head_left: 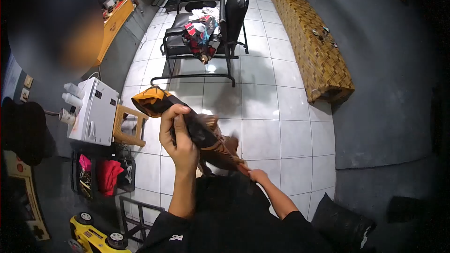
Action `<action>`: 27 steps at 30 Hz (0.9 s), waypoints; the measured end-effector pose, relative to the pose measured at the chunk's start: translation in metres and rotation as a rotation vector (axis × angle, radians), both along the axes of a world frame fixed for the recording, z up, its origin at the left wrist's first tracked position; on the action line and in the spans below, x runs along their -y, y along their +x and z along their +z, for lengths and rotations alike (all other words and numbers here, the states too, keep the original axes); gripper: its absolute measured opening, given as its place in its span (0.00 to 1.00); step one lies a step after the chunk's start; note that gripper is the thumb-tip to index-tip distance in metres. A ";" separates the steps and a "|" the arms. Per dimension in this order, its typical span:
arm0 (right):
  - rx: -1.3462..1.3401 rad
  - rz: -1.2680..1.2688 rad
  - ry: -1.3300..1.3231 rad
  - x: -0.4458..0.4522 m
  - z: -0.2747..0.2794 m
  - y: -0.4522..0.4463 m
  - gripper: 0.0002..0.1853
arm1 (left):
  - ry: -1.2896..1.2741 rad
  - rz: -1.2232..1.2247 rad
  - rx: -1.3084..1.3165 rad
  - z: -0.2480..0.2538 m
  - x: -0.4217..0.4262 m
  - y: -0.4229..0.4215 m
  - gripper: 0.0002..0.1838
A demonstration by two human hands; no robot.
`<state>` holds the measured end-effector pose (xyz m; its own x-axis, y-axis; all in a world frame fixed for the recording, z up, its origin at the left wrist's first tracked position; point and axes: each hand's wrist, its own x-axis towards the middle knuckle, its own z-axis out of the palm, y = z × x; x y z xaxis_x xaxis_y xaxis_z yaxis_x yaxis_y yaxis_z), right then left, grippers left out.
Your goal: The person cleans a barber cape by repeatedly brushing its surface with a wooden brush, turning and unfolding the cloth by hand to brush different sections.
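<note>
A long piece of cloth [199, 130], black with orange at its upper end and brownish pattern toward its lower end, stretches diagonally in front of my chest. My left hand [179, 133] grips it near the orange end, with fingers and thumb closed round the dark fabric. Lower and to the right, my right hand [255, 174] is closed on the narrow, gathered end. Some of the cloth's lower part is blurred against my legs.
Ahead stands a black chair [176, 42] with piled clothes [201, 30]. A woven bench [311, 42] runs along the right wall. At left are a white cabinet [96, 110], a stool [129, 126], a crate [126, 187] and a yellow toy car [96, 236].
</note>
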<state>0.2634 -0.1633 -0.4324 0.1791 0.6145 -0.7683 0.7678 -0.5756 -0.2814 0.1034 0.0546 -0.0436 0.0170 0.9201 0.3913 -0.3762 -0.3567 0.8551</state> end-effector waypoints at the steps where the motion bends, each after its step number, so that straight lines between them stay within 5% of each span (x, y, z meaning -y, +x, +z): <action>1: 0.029 -0.047 0.008 0.001 0.007 0.002 0.27 | 0.013 0.021 -0.022 -0.003 -0.001 -0.002 0.07; 4: 0.018 -0.211 0.078 -0.019 0.061 0.022 0.22 | 0.091 0.123 -0.219 0.007 0.002 0.004 0.10; 5: 0.039 -0.194 0.263 -0.025 0.035 0.032 0.23 | -0.048 -0.017 -0.118 0.003 0.005 0.003 0.10; 7: -0.456 -0.789 0.352 -0.062 0.143 0.020 0.24 | -0.001 -0.026 -0.168 -0.006 0.003 0.007 0.10; 9: -1.065 -1.019 0.542 -0.086 0.224 0.003 0.24 | 0.007 -0.050 -0.190 -0.002 0.008 0.014 0.10; 11: -1.273 -0.923 0.704 -0.091 0.280 -0.017 0.20 | -0.017 -0.049 -0.191 0.002 0.013 0.022 0.10; 13: -0.721 -0.388 1.004 -0.087 0.265 -0.036 0.14 | -0.002 -0.008 -0.237 0.008 0.016 0.031 0.09; 16: -0.689 -0.351 1.060 -0.096 0.263 -0.064 0.12 | 0.029 0.051 -0.134 0.001 0.008 0.033 0.08; 18: -0.357 -0.188 0.879 -0.093 0.225 -0.062 0.15 | -0.031 -0.014 -0.004 -0.002 -0.004 0.026 0.05; 20: -0.129 0.151 0.564 -0.074 0.124 -0.044 0.17 | -0.057 0.075 0.079 0.018 -0.003 0.020 0.04; 24: -0.020 0.221 -0.021 0.013 -0.013 0.019 0.18 | -0.045 0.132 0.143 0.020 -0.014 0.005 0.04; 27: 0.124 -0.020 0.027 0.018 0.028 0.035 0.20 | -0.090 0.204 0.170 0.023 -0.009 0.008 0.05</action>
<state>0.2989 -0.1816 -0.4041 0.2835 0.6304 -0.7226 0.7863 -0.5842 -0.2012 0.1115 0.0639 -0.0204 -0.2313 0.9288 0.2895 -0.4448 -0.3656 0.8176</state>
